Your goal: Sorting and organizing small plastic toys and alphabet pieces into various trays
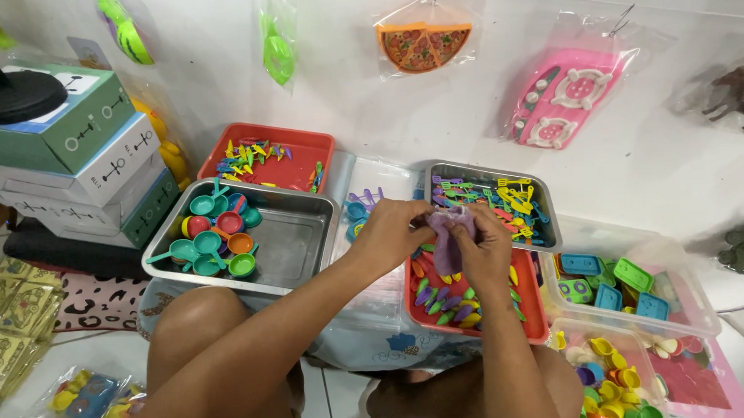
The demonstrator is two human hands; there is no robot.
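Above the red tray (534, 315), both hands (440, 231) pinch a soft purple pouch (449, 239).

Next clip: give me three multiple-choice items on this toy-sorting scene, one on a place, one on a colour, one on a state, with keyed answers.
1. Where do the toy pans lie?
A. steel tray
B. red tray
C. clear bin

2. What colour is the bag held in the hands?
A. green
B. purple
C. orange

3. How is the bag held?
A. lying flat on the floor
B. by one hand only
C. by both hands

Answers:
1 A: the toy pans sit in the steel tray.
2 B: the bag is purple.
3 C: left hand and right hand both pinch it.
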